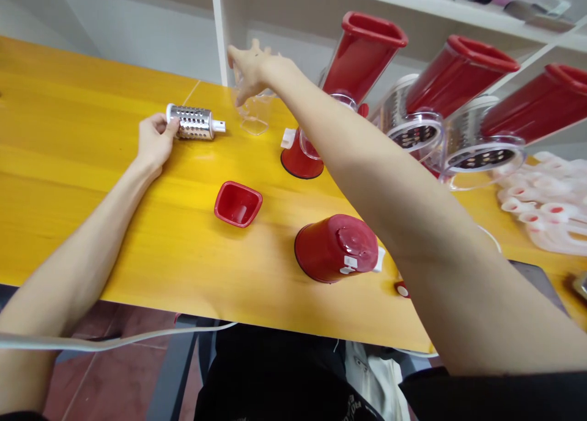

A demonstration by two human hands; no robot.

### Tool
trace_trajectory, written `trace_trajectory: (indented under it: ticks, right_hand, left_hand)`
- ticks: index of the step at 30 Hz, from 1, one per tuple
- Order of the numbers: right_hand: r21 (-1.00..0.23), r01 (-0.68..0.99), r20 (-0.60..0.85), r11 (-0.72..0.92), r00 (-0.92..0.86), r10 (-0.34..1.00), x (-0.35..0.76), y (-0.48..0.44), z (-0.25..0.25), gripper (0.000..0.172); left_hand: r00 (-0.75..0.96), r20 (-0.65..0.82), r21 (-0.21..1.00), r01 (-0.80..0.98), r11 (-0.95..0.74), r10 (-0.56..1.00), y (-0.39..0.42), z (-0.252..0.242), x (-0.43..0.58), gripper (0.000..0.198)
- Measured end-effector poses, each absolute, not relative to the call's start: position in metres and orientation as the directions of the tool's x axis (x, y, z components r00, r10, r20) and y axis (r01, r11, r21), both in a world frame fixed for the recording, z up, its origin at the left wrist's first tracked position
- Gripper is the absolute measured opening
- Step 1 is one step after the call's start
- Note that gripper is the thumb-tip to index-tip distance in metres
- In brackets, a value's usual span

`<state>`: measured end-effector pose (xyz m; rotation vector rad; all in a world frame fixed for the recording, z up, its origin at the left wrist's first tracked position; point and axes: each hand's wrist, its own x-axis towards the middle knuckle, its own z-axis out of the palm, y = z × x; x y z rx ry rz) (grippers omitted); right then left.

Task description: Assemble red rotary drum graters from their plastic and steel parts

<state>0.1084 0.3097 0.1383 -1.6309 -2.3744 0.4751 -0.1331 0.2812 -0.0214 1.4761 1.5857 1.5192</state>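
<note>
My left hand [153,139] rests on the yellow table [68,164] with its fingers closed round the end of a perforated metal grater drum [195,122] that lies on its side. My right hand [250,66] reaches far across the table and grips a clear plastic part [254,112] from above, near the white shelf post [220,35]. A small red square cup [237,204] sits open side up between my arms. A red round base [337,248] lies on its side under my right forearm.
Three assembled red rotary graters [362,54] [452,78] [527,109] with clear drum housings stand at the back right. A pile of white and red plastic parts [545,204] lies at the far right. A white cable [114,341] hangs below the table's front edge.
</note>
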Motion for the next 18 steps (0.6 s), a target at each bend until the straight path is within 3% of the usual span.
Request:
trace_trajectory:
  ticks: [4, 10, 15, 18]
  right_hand:
    - [-0.163, 0.891, 0.045, 0.424, -0.422, 0.905, 0.112, 0.303, 0.136, 0.086]
    - [0.029, 0.853, 0.065, 0.521, -0.521, 0.851, 0.113, 0.282, 0.144, 0.078]
    - [0.179, 0.785, 0.092, 0.593, -0.613, 0.785, 0.116, 0.255, 0.17, 0.083]
    - [0.254, 0.739, 0.116, 0.624, -0.664, 0.739, 0.121, 0.229, 0.191, 0.077]
  left_hand:
    - [-0.297, 0.331, 0.909, 0.355, -0.218, 0.896, 0.282, -0.022, -0.132, 0.084]
    - [-0.35, 0.31, 0.914, 0.366, -0.175, 0.884, 0.287, -0.024, -0.133, 0.067]
    - [-0.395, 0.305, 0.912, 0.384, -0.146, 0.867, 0.293, -0.025, -0.132, 0.065]
    - [-0.439, 0.343, 0.898, 0.412, -0.153, 0.831, 0.291, -0.022, -0.132, 0.06]
